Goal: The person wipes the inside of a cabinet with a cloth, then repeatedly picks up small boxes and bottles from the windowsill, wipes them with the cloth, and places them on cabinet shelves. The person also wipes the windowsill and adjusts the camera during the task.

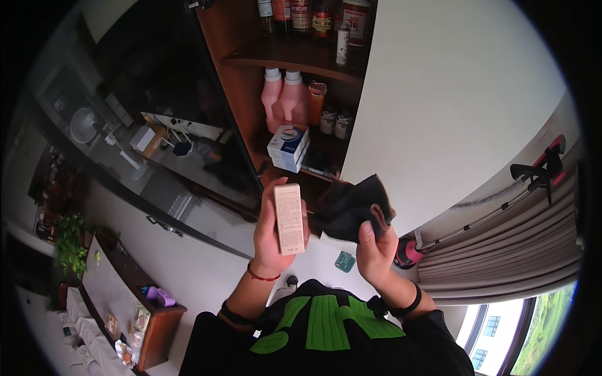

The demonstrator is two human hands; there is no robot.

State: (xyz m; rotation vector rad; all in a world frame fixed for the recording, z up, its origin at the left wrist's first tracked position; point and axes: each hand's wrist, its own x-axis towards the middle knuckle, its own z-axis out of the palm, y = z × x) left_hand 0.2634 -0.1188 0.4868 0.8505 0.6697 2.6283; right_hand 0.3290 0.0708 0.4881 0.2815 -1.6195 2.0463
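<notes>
My left hand (268, 225) grips a slim pale-pink carton (289, 218), its printed side facing up at me. A dark cloth (348, 207) with a brown stitched edge hangs from my right hand (378, 249), pinched under the thumb. Both hands are in front of a brown wooden cabinet (294, 57). On its shelf, beyond the carton, stand two pink bottles (292, 101) with white caps. Stacked blue-and-white boxes (288, 145) sit before them, near the shelf's front edge. Beside the bottles are an orange container (317, 101) and small jars (328, 121).
Several bottles (301, 16) fill the upper shelf. A dark glass door (188, 117) stands swung out on the left, reflecting the room. The white panel (437, 94) is to the right, with a pink vacuum cleaner (408, 253) by the curtain (498, 249). A wooden sideboard (162, 333) is lower left.
</notes>
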